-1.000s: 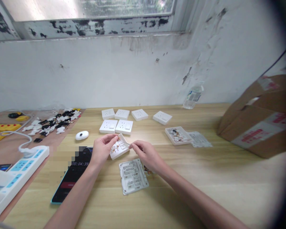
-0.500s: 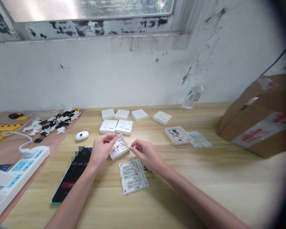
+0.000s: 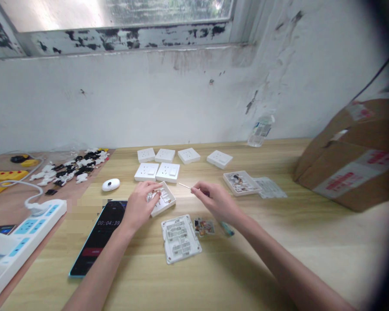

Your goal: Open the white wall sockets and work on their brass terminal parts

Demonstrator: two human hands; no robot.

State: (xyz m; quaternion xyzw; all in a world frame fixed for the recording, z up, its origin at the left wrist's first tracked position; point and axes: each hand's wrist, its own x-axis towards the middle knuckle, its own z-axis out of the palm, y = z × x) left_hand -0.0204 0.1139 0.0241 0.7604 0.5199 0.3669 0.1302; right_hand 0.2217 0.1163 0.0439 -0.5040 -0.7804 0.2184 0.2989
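My left hand (image 3: 140, 206) is closed on the left edge of an open white socket body (image 3: 164, 201) with small metal parts inside, resting on the wooden table (image 3: 278, 242). My right hand (image 3: 215, 201) is lifted to its right, pinching a thin metal strip (image 3: 184, 185) that points left. A white socket back plate (image 3: 180, 239) lies in front of both hands. Small brass parts (image 3: 204, 226) and a blue item (image 3: 227, 229) lie beside it, under my right wrist.
Several white sockets (image 3: 156, 172) lie in rows behind my hands. A tray of parts (image 3: 240, 182), a plastic bottle (image 3: 259, 130) and a cardboard box (image 3: 353, 155) are to the right. A phone (image 3: 97, 236), a white mouse-like object (image 3: 110, 184), a power strip (image 3: 22, 235) and plug parts (image 3: 74, 166) are on the left.
My right hand drew back to the right and up from the socket body, carrying the thin metal strip. The left hand lowered the socket body flatter onto the table. Brass parts are now uncovered.
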